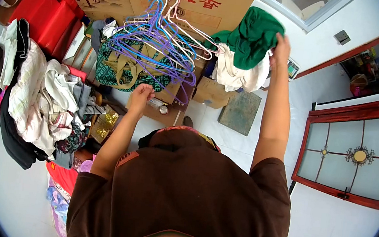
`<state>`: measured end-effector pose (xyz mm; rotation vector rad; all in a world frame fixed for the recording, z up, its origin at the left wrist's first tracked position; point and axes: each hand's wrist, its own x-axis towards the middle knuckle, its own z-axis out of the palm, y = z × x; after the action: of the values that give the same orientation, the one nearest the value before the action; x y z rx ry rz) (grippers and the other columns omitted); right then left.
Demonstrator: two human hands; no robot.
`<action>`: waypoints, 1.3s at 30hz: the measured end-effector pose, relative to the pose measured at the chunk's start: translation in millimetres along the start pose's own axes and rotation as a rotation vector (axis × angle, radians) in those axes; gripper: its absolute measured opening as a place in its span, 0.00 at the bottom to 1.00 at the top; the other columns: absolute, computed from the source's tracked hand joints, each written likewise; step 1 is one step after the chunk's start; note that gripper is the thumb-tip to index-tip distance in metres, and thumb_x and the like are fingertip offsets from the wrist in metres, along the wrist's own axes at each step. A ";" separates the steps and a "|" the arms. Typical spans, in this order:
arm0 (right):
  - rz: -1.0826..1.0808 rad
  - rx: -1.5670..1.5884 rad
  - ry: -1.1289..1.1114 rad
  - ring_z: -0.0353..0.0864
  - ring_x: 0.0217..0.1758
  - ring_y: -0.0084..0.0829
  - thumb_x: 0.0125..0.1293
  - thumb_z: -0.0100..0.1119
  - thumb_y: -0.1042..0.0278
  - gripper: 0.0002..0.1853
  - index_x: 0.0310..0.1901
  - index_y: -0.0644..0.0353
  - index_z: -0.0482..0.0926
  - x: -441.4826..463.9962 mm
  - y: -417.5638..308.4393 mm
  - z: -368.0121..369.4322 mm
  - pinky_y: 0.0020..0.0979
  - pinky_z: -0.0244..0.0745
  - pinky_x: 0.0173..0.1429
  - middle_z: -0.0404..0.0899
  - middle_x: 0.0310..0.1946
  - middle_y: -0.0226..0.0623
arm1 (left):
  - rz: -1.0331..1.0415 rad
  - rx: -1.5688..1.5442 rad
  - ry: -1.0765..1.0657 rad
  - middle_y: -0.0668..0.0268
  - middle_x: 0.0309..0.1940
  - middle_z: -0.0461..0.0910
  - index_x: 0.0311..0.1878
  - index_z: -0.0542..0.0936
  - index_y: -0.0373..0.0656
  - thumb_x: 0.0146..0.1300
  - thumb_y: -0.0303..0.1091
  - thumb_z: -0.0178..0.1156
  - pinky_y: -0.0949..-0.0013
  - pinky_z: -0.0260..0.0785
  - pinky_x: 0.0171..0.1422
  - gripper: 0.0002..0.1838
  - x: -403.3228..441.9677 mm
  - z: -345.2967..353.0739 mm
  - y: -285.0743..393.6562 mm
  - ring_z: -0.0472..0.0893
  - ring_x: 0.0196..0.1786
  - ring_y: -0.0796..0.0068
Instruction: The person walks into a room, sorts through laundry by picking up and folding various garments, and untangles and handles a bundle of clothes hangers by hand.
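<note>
My right hand [280, 50] is closed on the right edge of a green cloth [255, 37], which hangs over a white cloth [240, 70]. Near the lower edge of the patterned bag, my left hand [142, 94] is held with its fingers curled together; whether anything small is between them cannot be made out. Blue, purple, white and pink hangers [160, 44] lie in a heap on the green and black patterned bag [106, 68], above my left hand.
Large cardboard boxes [188, 12] stand behind the hangers. Clothes [31, 94] are piled at the left beside red bags [52, 19]. A grey-green board [240, 112] lies on the floor near a small carton [211, 93]. A red-framed glass door [351, 150] is at the right.
</note>
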<state>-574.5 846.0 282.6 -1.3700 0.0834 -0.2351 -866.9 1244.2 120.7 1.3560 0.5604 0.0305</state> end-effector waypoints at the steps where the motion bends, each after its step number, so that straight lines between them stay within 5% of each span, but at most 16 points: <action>1: -0.080 0.079 0.042 0.77 0.30 0.23 0.65 0.54 0.67 0.09 0.45 0.58 0.75 -15.1 -31.0 12.2 0.22 0.70 0.30 0.78 0.32 0.30 | -0.018 -0.002 -0.012 0.72 0.34 0.79 0.38 0.76 0.47 0.69 0.38 0.55 0.77 0.69 0.41 0.07 -1.4 1.7 3.6 0.78 0.34 0.82; 7: -0.608 0.349 0.109 0.81 0.42 0.30 0.70 0.49 0.68 0.09 0.47 0.61 0.73 -77.1 -143.7 12.3 0.31 0.79 0.44 0.80 0.40 0.37 | -0.044 -0.061 -0.082 0.71 0.35 0.81 0.39 0.76 0.47 0.69 0.37 0.54 0.76 0.69 0.42 0.06 -7.1 4.6 -6.3 0.78 0.35 0.82; 11: -0.771 0.324 0.160 0.81 0.43 0.31 0.74 0.48 0.59 0.16 0.49 0.64 0.74 -145.3 -190.1 4.0 0.31 0.77 0.45 0.80 0.43 0.40 | -0.048 -0.025 -0.132 0.70 0.35 0.81 0.40 0.77 0.46 0.69 0.38 0.54 0.76 0.69 0.43 0.07 -27.9 7.1 -6.6 0.78 0.35 0.81; 14: -0.674 0.032 0.262 0.76 0.28 0.24 0.75 0.46 0.55 0.19 0.46 0.65 0.76 -200.8 -197.9 1.0 0.25 0.66 0.27 0.80 0.33 0.36 | -0.037 -0.017 -0.207 0.69 0.35 0.81 0.40 0.77 0.45 0.69 0.38 0.55 0.76 0.69 0.44 0.08 -49.9 7.6 -1.7 0.78 0.35 0.81; 17: -0.511 -0.420 0.154 0.72 0.25 0.18 0.74 0.48 0.54 0.21 0.37 0.66 0.80 -229.0 -172.0 -34.8 0.23 0.67 0.29 0.78 0.26 0.28 | -0.022 0.004 -0.307 0.69 0.35 0.81 0.42 0.77 0.44 0.69 0.38 0.55 0.75 0.69 0.44 0.08 -72.9 16.3 6.9 0.77 0.35 0.81; 21: -0.380 -0.617 0.160 0.68 0.26 0.16 0.75 0.47 0.56 0.22 0.30 0.66 0.80 -280.3 -121.3 -36.6 0.22 0.65 0.31 0.76 0.24 0.25 | 0.018 0.089 -0.587 0.68 0.39 0.80 0.47 0.77 0.40 0.67 0.37 0.57 0.73 0.69 0.50 0.12 -88.0 36.0 4.6 0.77 0.41 0.79; 25: -0.158 -0.385 0.152 0.62 0.25 0.15 0.75 0.47 0.54 0.23 0.24 0.61 0.74 -318.0 -65.9 -41.1 0.22 0.60 0.29 0.70 0.22 0.22 | 0.198 0.223 -0.817 0.63 0.51 0.76 0.58 0.73 0.39 0.64 0.37 0.62 0.70 0.68 0.56 0.21 -118.4 77.3 11.0 0.75 0.52 0.77; 29: 0.206 -0.082 0.093 0.69 0.24 0.17 0.73 0.49 0.51 0.20 0.36 0.61 0.79 -349.6 -36.2 -35.0 0.21 0.65 0.29 0.77 0.26 0.27 | 0.504 0.352 -0.879 0.61 0.60 0.70 0.66 0.67 0.41 0.61 0.36 0.65 0.66 0.66 0.59 0.31 -154.1 118.0 27.1 0.71 0.58 0.74; 32: 0.385 -0.015 0.028 0.63 0.20 0.15 0.72 0.50 0.50 0.19 0.37 0.58 0.79 -355.7 -37.2 -32.6 0.19 0.59 0.25 0.74 0.23 0.23 | 0.684 0.410 -0.897 0.63 0.52 0.75 0.59 0.72 0.39 0.60 0.34 0.64 0.68 0.68 0.56 0.25 -146.0 137.6 17.3 0.74 0.52 0.75; 35: 0.386 0.025 -0.102 0.63 0.21 0.14 0.72 0.51 0.49 0.19 0.38 0.57 0.79 -343.0 -34.2 -51.3 0.20 0.54 0.24 0.72 0.23 0.21 | 0.430 0.567 -0.833 0.69 0.33 0.77 0.44 0.77 0.36 0.64 0.29 0.57 0.74 0.69 0.44 0.08 -126.6 138.8 12.2 0.75 0.38 0.83; 39: 0.444 0.055 -0.162 0.63 0.22 0.14 0.69 0.56 0.55 0.14 0.43 0.59 0.79 -322.5 -30.7 -86.7 0.18 0.57 0.25 0.71 0.24 0.20 | 0.262 0.174 -0.697 0.71 0.31 0.77 0.43 0.78 0.38 0.66 0.30 0.54 0.73 0.68 0.41 0.08 -120.6 145.8 9.5 0.74 0.35 0.81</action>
<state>-909.1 826.4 270.1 -1.2762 0.2404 0.2429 -911.1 1072.9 188.3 1.4898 -0.2062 -0.2745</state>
